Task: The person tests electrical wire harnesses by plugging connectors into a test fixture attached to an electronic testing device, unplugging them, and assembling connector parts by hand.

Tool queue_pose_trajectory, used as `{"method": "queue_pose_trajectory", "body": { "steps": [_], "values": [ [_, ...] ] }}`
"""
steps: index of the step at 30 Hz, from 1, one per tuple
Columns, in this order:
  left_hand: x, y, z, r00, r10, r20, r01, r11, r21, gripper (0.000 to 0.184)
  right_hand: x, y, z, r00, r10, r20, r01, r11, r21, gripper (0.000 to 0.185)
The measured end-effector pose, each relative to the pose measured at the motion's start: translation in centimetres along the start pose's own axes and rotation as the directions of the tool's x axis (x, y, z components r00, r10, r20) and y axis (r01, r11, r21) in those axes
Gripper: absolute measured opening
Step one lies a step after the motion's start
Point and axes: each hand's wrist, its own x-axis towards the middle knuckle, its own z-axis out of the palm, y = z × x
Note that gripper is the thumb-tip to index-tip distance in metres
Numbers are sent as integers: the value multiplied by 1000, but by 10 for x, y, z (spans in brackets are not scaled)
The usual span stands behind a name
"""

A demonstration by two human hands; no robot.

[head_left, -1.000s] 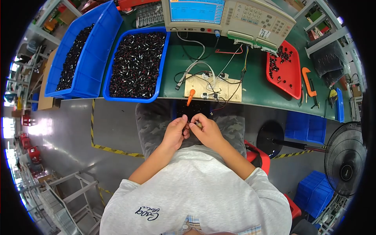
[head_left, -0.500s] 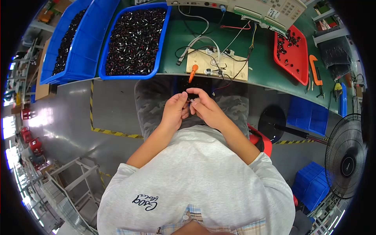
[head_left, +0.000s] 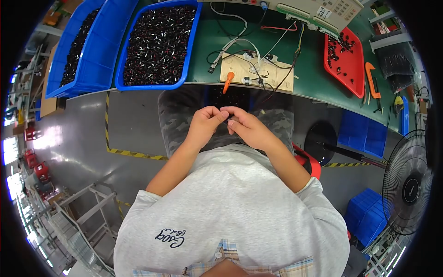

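Note:
My left hand [head_left: 206,124] and my right hand [head_left: 248,128] meet above the lap, fingertips touching, just below the table's front edge. The fingers of both are closed around something too small to make out; a small pale bit shows at my right fingertips. Under the table edge, beyond the hands, a dark container [head_left: 229,98] with small bits in it rests between the legs. On the table edge above it, a wooden board [head_left: 281,77] carries wires and small fittings, with an orange lever [head_left: 228,82] at its front left.
A blue tray [head_left: 119,69] full of small black parts and a taller blue bin [head_left: 99,51] stand at the left. The measuring instrument [head_left: 318,13] is at the back. To the right lie a red tray [head_left: 353,69] with black parts and an orange tool [head_left: 371,83]. A fan [head_left: 410,189] stands far right.
The view has tilted down, so the table sits higher in the picture. My hands have come closer together and their fingertips now touch; the pale piece between them is less visible.

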Motion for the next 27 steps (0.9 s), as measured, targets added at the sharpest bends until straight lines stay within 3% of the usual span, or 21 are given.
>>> {"method": "queue_pose_trajectory", "body": {
  "steps": [1, 4, 7, 10, 11, 19, 27],
  "values": [
    [0, 1, 1, 999, -34, -5, 34, 999, -37, 25, 1, 4, 2, 1000, 1, -23, 1, 996, 92, 40],
    [4, -5, 2, 999, 42, -10, -41, 999, 14, 23, 0, 9, 5, 997, -33, -66, 36, 999, 31, 40],
    [1, 1, 4, 999, -46, -17, 44, 995, -88, 24, 6, 9, 10, 977, -114, -179, 134, 986, 102, 32],
    [0, 0, 11, 993, -114, -34, 100, 956, -275, 31, 11, -4, -1, 958, 107, -266, 69, 814, 576, 25],
    [0, -1, 11, 992, -127, -25, 116, 954, -275, 32, 19, -5, 1, 923, 130, -363, 128, 786, 605, 21],
    [-2, -8, 6, 982, -182, -54, 158, 942, -296, 31, 31, -10, 4, 900, 139, -413, 226, 661, 715, 19],
    [-1, -10, 6, 979, -191, -75, 157, 931, -328, 28, 32, -2, 8, 884, 120, -451, 269, 658, 703, 19]
  ]
}}
